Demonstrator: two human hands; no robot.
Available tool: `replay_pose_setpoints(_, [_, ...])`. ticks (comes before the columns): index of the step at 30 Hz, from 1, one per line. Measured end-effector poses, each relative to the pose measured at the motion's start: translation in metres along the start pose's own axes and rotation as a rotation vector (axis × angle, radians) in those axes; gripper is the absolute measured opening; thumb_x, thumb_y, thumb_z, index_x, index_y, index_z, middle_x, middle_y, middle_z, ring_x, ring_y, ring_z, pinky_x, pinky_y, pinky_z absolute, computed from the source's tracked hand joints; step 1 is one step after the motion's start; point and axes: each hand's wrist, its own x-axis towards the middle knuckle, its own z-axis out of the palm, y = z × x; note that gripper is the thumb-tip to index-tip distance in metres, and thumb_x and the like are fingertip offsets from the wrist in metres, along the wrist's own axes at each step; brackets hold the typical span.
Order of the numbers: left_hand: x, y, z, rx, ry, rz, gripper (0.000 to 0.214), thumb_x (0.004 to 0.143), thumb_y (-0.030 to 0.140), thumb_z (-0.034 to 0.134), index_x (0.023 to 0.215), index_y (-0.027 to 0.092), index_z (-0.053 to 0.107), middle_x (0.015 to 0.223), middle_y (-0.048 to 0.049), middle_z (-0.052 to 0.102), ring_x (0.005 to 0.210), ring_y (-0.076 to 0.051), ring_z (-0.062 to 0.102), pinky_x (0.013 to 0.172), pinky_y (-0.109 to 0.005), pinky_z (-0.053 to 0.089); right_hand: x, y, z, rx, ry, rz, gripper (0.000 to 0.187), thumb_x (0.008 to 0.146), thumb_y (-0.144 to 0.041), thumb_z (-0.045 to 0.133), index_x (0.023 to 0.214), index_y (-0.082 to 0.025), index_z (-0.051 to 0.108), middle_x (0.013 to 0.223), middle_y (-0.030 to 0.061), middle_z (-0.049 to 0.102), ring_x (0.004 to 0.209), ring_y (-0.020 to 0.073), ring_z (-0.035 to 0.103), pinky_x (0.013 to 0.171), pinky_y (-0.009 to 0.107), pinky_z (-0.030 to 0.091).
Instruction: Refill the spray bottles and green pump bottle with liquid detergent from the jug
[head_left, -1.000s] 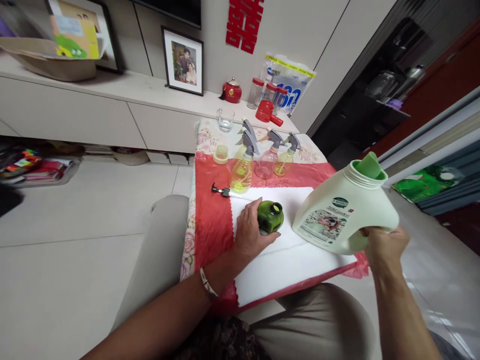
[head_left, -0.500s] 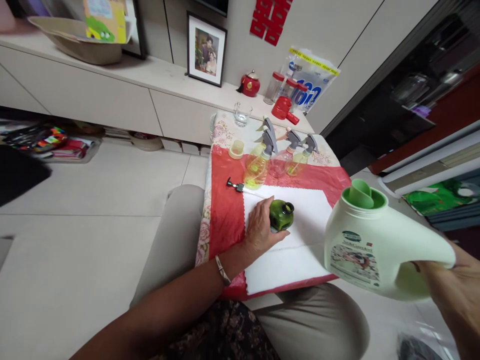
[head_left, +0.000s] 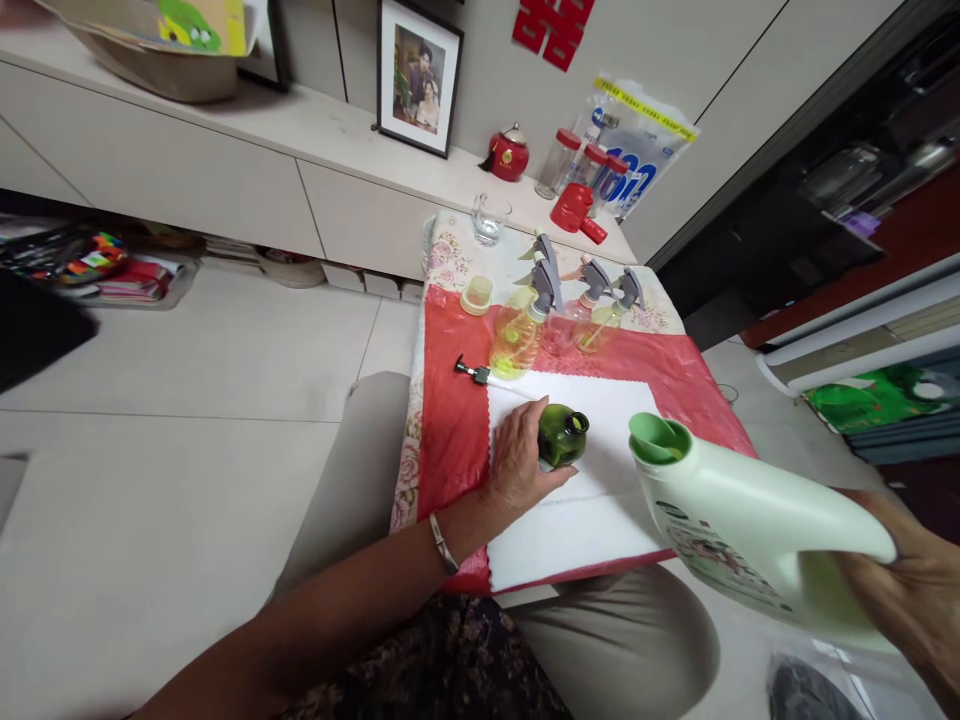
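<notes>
My left hand [head_left: 523,452] is wrapped round a small dark green bottle [head_left: 559,436] whose neck is uncapped and leans a little to the right. The bottle stands on a white cloth [head_left: 600,520]. In my right hand [head_left: 904,570] is the handle of a large pale green detergent jug [head_left: 750,500]. The jug is tilted, its green spout [head_left: 654,438] turned toward the bottle but apart from it; no liquid shows leaving it. A black pump head [head_left: 472,370] with its tube lies beside the left hand. Behind it is a pale yellow cap [head_left: 476,295].
Several spray bottles [head_left: 517,340] with grey triggers stand at the back of the small table, on a red cover [head_left: 454,440]. Beyond them are a glass mug [head_left: 490,220], a red plastic object [head_left: 576,210] and lidded jars [head_left: 559,160] by the cabinet. My knees flank the near edge.
My right hand has tipped the jug to the left, bringing its spout lower and nearer the green bottle. The left hand keeps its hold on the bottle. The view has shifted slightly.
</notes>
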Motion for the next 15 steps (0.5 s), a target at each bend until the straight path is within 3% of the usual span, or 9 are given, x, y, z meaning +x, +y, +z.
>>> replay_pose_setpoints(9, [-0.001, -0.001, 0.002, 0.063, 0.031, 0.054, 0.099, 0.065, 0.025, 0.085, 0.145, 0.020, 0.027, 0.141, -0.0175, 0.048, 0.133, -0.035, 0.047, 0.112, -0.054, 0.040, 0.014, 0.008, -0.006, -0.138, -0.159, -0.022, 0.051, 0.059, -0.054, 0.048, 0.102, -0.033, 0.068, 0.071, -0.0029, 0.062, 0.060, 0.0175, 0.061, 0.058, 0.027, 0.045])
replay_pose_setpoints(15, [-0.003, -0.005, 0.004, 0.071, 0.050, 0.077, 0.102, 0.066, 0.026, 0.085, 0.147, 0.022, 0.024, 0.142, -0.0156, 0.047, 0.132, -0.033, 0.048, 0.111, -0.053, 0.042, 0.016, -0.022, -0.010, -0.181, -0.160, 0.040, 0.060, 0.055, -0.058, 0.041, 0.098, -0.030, 0.070, 0.063, -0.0013, 0.060, 0.056, 0.0201, 0.061, 0.054, 0.027, 0.044])
